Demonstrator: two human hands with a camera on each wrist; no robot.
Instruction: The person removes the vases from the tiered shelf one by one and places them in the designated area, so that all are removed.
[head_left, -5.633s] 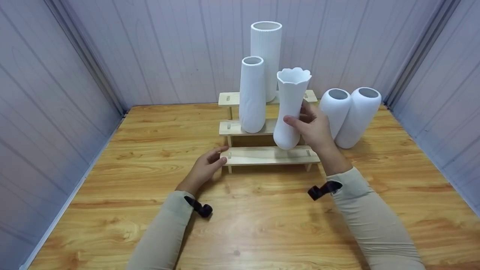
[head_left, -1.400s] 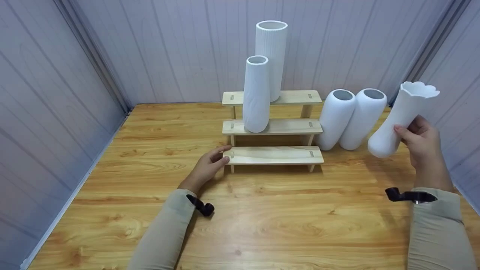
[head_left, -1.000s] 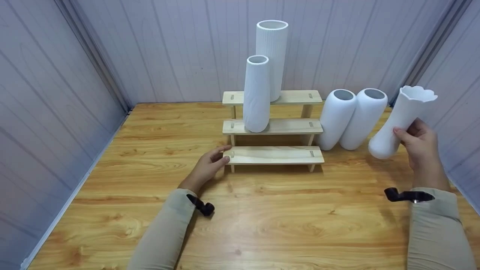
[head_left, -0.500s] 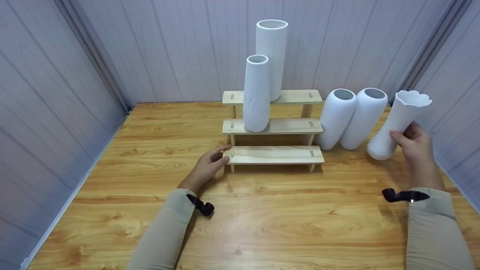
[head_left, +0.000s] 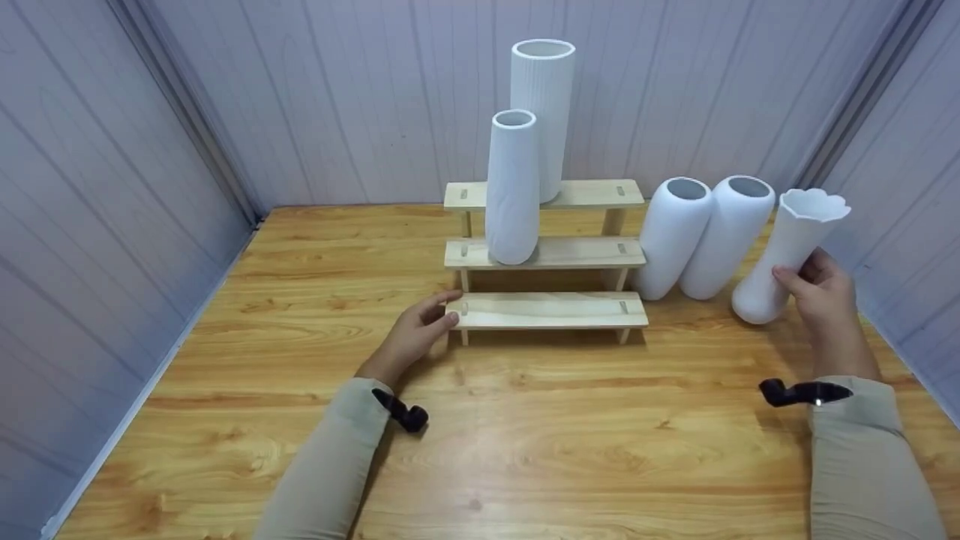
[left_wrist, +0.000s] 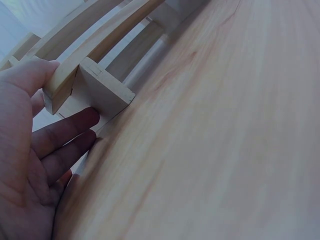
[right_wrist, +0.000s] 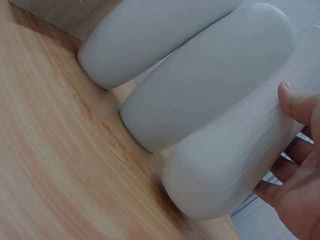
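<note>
My right hand (head_left: 825, 300) grips a white vase with a scalloped rim (head_left: 799, 236) by its narrow waist, thumb in front and fingers behind. The vase leans a little to the right, its rounded base close over the table, as the right wrist view shows. Just left of it stand two smooth white vases (head_left: 679, 232), side by side. My left hand (head_left: 409, 337) holds the left end of the lowest shelf of a three-step wooden stand (head_left: 555, 310). In the left wrist view the thumb lies on the board's end (left_wrist: 62, 90) and two fingertips are at its leg.
A slim white vase (head_left: 513, 195) stands on the middle shelf, and a tall ribbed vase (head_left: 551, 97) on the top shelf behind it. Pale panel walls (head_left: 375, 97) enclose the wooden table (head_left: 570, 450) at the back and sides.
The scalloped vase was over the stand earlier and was carried right, past the two smooth vases. In the last second it came down and slightly left. My left hand stays put.
</note>
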